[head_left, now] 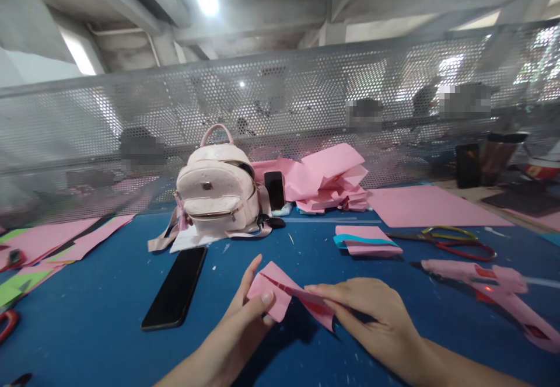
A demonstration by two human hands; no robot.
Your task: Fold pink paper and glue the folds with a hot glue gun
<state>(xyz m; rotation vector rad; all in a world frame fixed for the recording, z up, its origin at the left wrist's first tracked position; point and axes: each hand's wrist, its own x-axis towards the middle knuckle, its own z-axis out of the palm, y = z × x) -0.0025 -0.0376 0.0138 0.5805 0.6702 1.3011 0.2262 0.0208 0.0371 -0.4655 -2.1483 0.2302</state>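
Note:
Above the blue table, both hands hold a small folded piece of pink paper (271, 293). My left hand (245, 311) pinches its left part, thumb on top and the index finger extended behind it. On the other side, my right hand (376, 311) grips the right-hand flap (312, 305) between thumb and fingers. A dark gap or crease runs between the two parts of the paper. Beyond my right hand lies a folded pink paper piece with a blue strip (370, 241). A pink glue gun (490, 285) with a small red light rests further right.
A black phone (175, 290) lies to the left of my hands. A pale pink backpack (219, 188), another phone (275, 189) and crumpled pink paper (332, 177) stand before a perforated metal screen (301, 89). Scissors (455, 241) lie by a pink sheet (433, 206). More paper (56, 238) lies left.

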